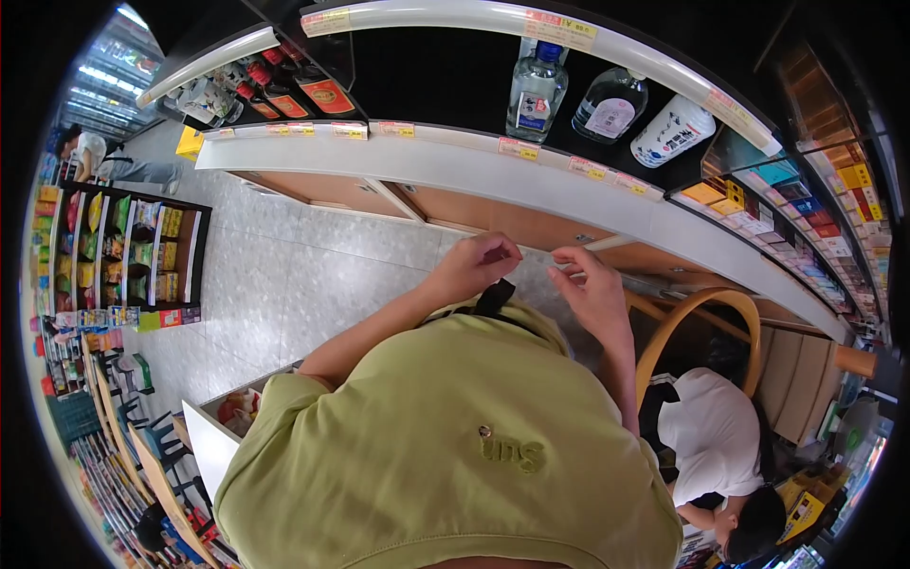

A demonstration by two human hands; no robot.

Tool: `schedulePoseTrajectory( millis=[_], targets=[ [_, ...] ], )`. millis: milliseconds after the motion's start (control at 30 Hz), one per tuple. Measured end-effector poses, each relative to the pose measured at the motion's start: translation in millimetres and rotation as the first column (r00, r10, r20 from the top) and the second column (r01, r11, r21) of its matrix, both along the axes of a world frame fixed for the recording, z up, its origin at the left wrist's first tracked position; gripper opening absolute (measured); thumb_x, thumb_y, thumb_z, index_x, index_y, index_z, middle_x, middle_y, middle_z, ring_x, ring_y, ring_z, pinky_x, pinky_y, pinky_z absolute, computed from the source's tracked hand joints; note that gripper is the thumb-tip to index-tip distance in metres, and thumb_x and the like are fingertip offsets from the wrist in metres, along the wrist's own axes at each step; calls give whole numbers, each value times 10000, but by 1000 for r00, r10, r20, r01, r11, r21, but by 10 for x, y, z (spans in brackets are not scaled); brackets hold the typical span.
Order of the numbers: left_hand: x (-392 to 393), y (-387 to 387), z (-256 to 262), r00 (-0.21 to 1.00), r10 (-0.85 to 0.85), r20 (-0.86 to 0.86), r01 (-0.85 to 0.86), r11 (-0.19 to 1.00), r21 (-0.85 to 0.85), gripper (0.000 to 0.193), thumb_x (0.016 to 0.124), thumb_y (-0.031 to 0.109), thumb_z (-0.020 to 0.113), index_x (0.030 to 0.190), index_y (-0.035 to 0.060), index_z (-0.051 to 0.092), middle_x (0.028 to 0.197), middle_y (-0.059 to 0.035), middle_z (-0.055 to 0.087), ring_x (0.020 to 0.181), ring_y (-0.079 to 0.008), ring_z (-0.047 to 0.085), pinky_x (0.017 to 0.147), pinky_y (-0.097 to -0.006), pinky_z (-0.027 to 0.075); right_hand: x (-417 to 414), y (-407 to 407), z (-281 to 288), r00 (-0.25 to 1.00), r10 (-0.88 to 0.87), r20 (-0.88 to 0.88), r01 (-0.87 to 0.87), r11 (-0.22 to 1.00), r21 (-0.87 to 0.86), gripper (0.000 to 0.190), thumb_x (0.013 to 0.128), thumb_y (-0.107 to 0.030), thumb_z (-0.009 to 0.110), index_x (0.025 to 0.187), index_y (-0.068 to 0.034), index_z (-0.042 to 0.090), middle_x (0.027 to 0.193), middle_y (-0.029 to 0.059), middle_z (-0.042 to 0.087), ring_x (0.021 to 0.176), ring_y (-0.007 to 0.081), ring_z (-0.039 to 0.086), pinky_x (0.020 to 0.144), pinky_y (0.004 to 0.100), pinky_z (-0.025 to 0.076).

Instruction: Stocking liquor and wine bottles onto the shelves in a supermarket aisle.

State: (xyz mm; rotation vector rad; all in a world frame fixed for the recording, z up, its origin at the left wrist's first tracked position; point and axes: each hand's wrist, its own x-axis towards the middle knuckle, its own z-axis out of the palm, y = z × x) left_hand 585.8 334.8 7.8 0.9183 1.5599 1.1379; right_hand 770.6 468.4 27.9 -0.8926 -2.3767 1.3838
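Note:
Both my hands are raised in front of my waist, over the tiled floor [334, 259], and I see nothing held in either. My left hand [483, 262] has loosely curled fingers with a gap between thumb and forefinger. A short way to its right, my right hand [589, 284] has bent fingers spread a little apart. Beyond them stands a shelf unit with wooden cabinet doors [490, 217] below. On its shelf are a clear glass bottle with a blue cap [538, 96], a rounded clear bottle [610, 107] and a white bottle [672, 131]. A black strap [495, 297] sticks up at my waist.
A curved wooden chair [665, 334] is close on my right, with a person in white [711, 427] bent over beside it. An open white drawer [210, 444] juts out at my left. Farther left stand a snack rack [135, 245] and another person [92, 153].

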Motion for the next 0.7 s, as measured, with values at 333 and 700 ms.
schedulePoseTrajectory(
  millis=[333,700],
  targets=[
    [-74,12,25,998,23,62,-20,999,-46,156,936,134,596,1028,9,616,926,-35,632,842,-100,599,749,-259,506,-132,87,53,1000,16,13,-16,1000,1,279,845,-184,680,1074,-41,609,1038,114,673,835,219,679,716,341,525],
    [-81,50,-14,944,20,328,-21,1000,-3,151,938,149,606,1025,27,622,991,-29,636,976,-114,588,865,-266,464,-102,84,38,1000,6,8,-6,1000,-1,278,846,-189,685,1067,-36,615,1025,114,681,814,213,683,701,331,524]
  ],
)
